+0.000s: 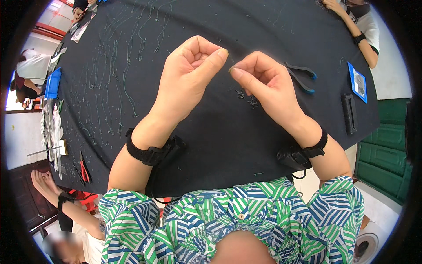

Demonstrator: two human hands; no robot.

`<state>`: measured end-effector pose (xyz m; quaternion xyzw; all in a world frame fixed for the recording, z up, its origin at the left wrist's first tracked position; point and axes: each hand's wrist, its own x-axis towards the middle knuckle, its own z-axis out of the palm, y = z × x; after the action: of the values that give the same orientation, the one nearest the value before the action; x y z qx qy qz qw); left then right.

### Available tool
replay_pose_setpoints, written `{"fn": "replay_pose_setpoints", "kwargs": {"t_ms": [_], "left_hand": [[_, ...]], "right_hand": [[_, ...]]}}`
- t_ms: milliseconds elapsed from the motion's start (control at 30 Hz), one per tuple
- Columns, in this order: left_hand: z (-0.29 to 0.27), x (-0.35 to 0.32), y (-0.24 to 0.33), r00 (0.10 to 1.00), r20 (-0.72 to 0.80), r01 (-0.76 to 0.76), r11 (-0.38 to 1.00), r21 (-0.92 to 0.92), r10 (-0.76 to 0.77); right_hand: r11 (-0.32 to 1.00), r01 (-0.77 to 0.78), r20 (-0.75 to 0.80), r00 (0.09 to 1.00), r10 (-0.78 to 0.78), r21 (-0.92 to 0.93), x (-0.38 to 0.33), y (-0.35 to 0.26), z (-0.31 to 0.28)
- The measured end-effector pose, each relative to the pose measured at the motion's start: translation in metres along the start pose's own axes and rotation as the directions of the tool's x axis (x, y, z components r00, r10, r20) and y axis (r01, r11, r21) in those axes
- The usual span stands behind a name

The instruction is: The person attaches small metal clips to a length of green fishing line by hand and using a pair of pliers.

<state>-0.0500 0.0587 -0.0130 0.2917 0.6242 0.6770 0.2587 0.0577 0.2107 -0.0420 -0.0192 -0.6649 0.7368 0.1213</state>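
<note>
Above the black cloth, my left hand (pixel 187 70) and my right hand (pixel 268 86) are close together, thumbs pressed against the forefingers. A faint thin piece seems to span the small gap between the fingertips, too fine to name. Below my right hand lies a little pile of small dark hook-shaped pieces (pixel 252 102), partly hidden by the fingers. Pliers (pixel 303 78) with dark handles and blue ends rest just right of that hand. Left of my left hand, several green threads (pixel 125 86) are laid out in rows, some with tiny dark ends.
A black cloth (pixel 220 149) covers the table. At the right lie a blue-edged packet (pixel 358 82) and a black oblong object (pixel 349 113). Red-handled pliers (pixel 84 168), white strips (pixel 55 141) and a blue box (pixel 53 83) line the left edge. Other people work around the table.
</note>
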Motion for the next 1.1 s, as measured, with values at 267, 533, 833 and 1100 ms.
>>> {"fn": "replay_pose_setpoints", "kwargs": {"t_ms": [267,533,833,1100], "left_hand": [[0.001,0.0,0.001,0.999,-0.007,-0.044,0.997,0.064,0.044],[0.005,0.0,-0.004,0.989,-0.026,-0.134,0.963,0.233,0.144],[0.007,-0.006,0.007,0.984,0.149,-0.163,0.818,0.552,0.096],[0.003,-0.006,0.006,0.972,0.19,-0.214,0.847,0.487,0.136]], "right_hand": [[0.978,0.168,-0.135,0.973,-0.184,-0.125,-0.001,-0.004,0.004],[0.855,0.207,-0.069,0.96,-0.271,-0.476,-0.002,-0.014,-0.004],[0.791,0.285,0.003,0.941,-0.337,-0.541,0.005,-0.02,-0.019],[0.999,-0.025,0.074,0.997,0.023,0.025,0.013,0.004,-0.016]]}}
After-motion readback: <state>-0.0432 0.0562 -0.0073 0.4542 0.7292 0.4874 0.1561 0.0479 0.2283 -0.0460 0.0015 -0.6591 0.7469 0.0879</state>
